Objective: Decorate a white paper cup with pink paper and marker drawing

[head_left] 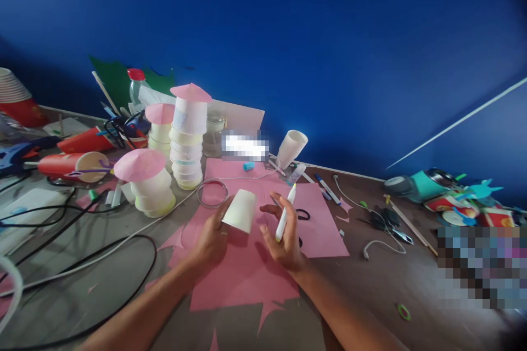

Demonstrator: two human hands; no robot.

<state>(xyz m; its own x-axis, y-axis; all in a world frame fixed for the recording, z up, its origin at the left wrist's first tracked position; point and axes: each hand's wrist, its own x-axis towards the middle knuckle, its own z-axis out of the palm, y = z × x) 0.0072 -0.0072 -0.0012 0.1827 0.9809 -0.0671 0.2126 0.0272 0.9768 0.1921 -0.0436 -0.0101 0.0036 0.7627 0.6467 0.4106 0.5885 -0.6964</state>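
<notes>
My left hand [214,238] is closed around a white paper cup [241,211], which it holds tilted above the pink paper [242,279]. In my right hand [286,238] a white marker [285,214] rests between thumb and fingers, its yellowish tip pointing up. The other fingers of that hand reach loosely toward the cup, apart from it. Black scissors handles [303,214] show partly behind my right hand. Left of the cup stand a tall stack of white cups [187,145] with a pink cone on top and a shorter one [150,192] with a pink cone.
Several white cups stand nested in a leaning stack [291,148] at the wall. Cables [152,247] cross the table's left side. Red paper cups [74,166] lie at left. A blue marker [328,189], a roll of green tape [404,312] and a turquoise bottle [428,184] are at right.
</notes>
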